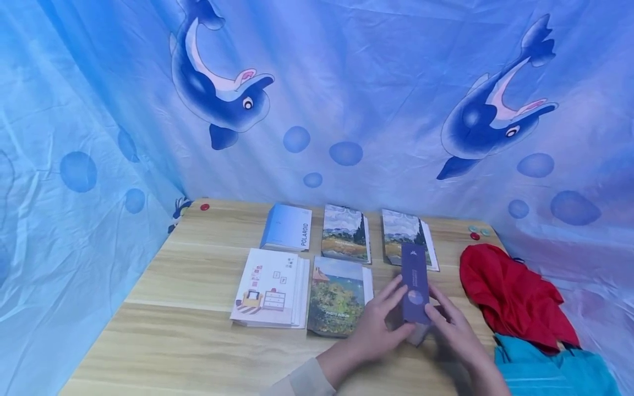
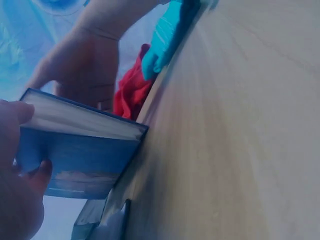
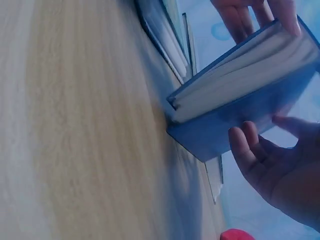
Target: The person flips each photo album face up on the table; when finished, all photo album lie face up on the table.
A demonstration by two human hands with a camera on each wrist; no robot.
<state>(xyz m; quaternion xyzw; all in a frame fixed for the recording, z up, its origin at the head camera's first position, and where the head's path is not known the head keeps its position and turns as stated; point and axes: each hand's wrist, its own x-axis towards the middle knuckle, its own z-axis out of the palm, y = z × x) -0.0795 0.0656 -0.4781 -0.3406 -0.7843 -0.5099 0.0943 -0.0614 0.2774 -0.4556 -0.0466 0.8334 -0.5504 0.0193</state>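
A dark blue photo album (image 1: 415,280) stands on edge between the two hands, its narrow spine with small print facing the head camera. My left hand (image 1: 378,327) grips it from the left; in the left wrist view a thumb (image 2: 40,175) lies against the cover and a finger laps over the white page edges. From the right side my right hand (image 1: 455,327) touches it, its fingertips (image 3: 237,137) against the cover in the right wrist view. The album (image 3: 235,100) is tilted there, with a lower corner close over the table.
On the wooden table (image 1: 178,308) lie a blue-white POLAROID album (image 1: 287,225), two landscape-cover albums (image 1: 343,231) (image 1: 403,234), a white room-picture album (image 1: 264,286) and a garden-cover album (image 1: 337,294). Red cloth (image 1: 510,291) and teal cloth (image 1: 550,368) lie at the right. A dolphin-print curtain (image 1: 386,66) hangs behind.
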